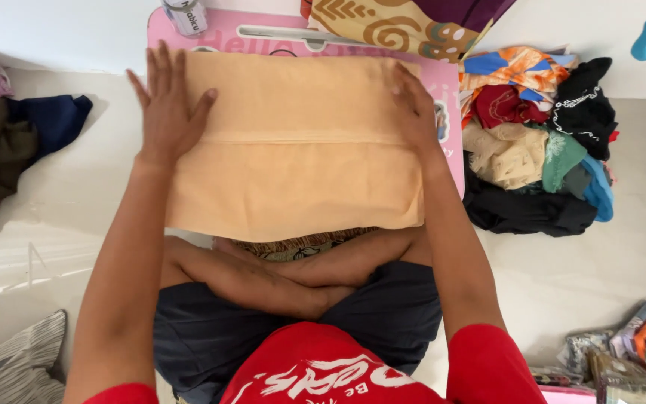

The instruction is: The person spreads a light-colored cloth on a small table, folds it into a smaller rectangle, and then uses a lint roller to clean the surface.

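Folded peach towel (293, 142) lies on a pink board (226, 34) w/ its long axis running 9 to 3 o'clock. Left hand (167, 105) flat, fingers spread, on the 9 o'clock end; right hand (414, 108) flat on the 3 o'clock edge. Both are open, gripping nothing, equally near; clothes pile (540, 142) sits at 3 o'clock.

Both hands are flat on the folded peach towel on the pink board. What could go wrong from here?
1. The towel overhangs the near edge of the pink board; if the left hand and right hand lift, it may slide toward the lap.
2. The heap of clothes lies right beside the board's right edge, so a wide fold could catch it.
3. The white bottle stands at the board's far edge and could tip if the towel is pushed forward.
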